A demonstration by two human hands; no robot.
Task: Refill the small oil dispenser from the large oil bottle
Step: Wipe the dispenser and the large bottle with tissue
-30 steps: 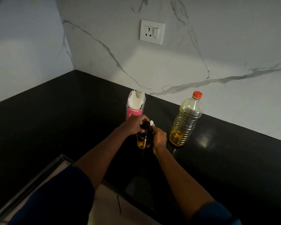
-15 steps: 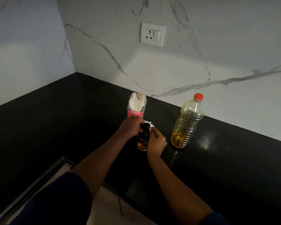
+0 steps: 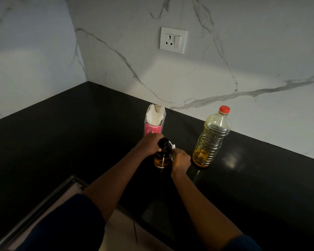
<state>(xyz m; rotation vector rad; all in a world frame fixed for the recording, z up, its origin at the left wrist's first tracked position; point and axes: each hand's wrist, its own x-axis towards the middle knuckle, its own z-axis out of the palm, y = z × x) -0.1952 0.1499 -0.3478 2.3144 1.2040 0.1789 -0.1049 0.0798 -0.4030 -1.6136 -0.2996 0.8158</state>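
On the black counter (image 3: 76, 142), close to the marble wall (image 3: 252, 51), the small oil dispenser (image 3: 162, 156) stands upright between the person's two hands. It is a dark glass bottle with a black top (image 3: 163, 141) and a shallow layer of amber oil at the bottom. The left hand (image 3: 150, 144) is curled round the dispenser's neck and top from the left side, gripping it. The right hand (image 3: 180, 160) sits against the dispenser's right side with its fingers curled, pinching a white tissue (image 3: 173, 146) that peeks out between the hand and the glass; how much of the tissue lies under the fingers cannot be told.

Just right of that hand stands the large oil bottle (image 3: 212, 140), clear ribbed plastic, upright, its red cap (image 3: 224, 109) on. Yellow oil fills only its lower part. It stands apart from the dispenser and neither hand touches it.

Behind the left hand, near the wall, a pink tissue pack (image 3: 153, 127) stands with white sheets sticking out of its open top. Higher on the wall is a white socket plate (image 3: 173, 40) with a switch. Both forearms are bare, with dark blue sleeves (image 3: 62, 225) at the lower edge of the view.
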